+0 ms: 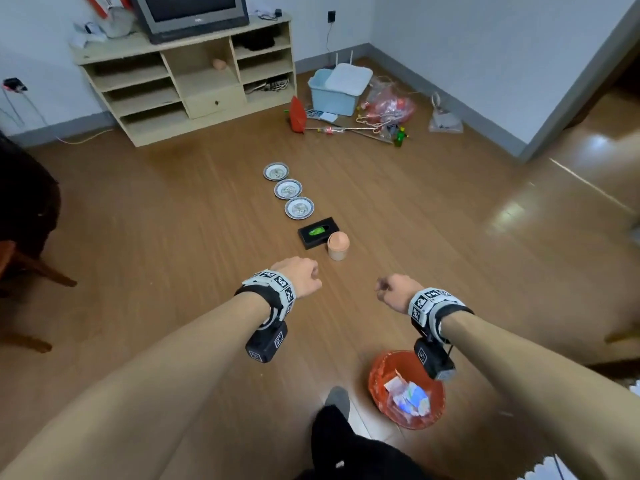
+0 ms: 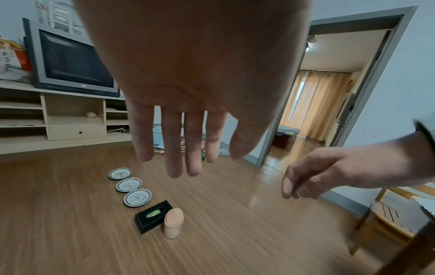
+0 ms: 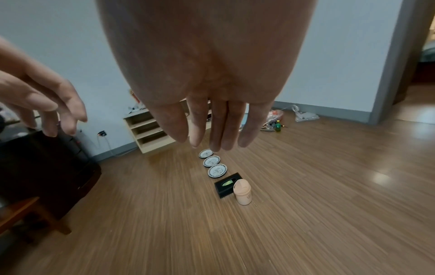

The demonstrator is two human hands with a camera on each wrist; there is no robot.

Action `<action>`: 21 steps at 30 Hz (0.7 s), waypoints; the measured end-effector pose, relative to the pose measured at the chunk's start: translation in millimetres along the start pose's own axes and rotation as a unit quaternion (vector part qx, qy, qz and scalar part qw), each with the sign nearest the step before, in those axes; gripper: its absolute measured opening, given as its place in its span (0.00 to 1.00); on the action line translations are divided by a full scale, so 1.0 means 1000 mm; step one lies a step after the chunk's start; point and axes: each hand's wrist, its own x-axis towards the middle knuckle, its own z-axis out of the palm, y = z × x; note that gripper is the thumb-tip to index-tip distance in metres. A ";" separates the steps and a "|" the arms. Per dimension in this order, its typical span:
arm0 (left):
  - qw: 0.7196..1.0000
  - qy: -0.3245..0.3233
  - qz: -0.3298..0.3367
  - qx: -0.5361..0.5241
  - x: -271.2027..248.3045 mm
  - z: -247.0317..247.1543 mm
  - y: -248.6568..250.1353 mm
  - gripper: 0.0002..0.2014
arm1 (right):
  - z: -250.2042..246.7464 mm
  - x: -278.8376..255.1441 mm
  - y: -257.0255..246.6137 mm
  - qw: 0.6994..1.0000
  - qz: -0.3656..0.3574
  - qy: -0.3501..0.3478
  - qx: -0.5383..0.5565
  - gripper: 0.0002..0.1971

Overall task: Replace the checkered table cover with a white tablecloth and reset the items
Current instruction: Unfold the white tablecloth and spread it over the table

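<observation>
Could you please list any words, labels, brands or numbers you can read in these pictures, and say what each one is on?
None can be read.
TV: small logo under the screen, too blurred.
Beige canister: dark mark on its side, too small.
Wrist bands: only black-and-white square code markers, no letters.
Red poster beside the TV: characters too blurred.

Cut off by the head view's edges: television (image 1: 188, 13) at top, dark chair (image 1: 24, 216) at left, scalloped white cloth (image 1: 554, 471) (barely a sliver) at bottom. Plate patterns unreadable.
</observation>
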 end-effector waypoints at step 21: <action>0.828 -0.147 0.490 0.229 0.140 0.039 0.356 0.13 | 0.080 -0.157 0.220 0.813 0.444 0.179 0.330 0.12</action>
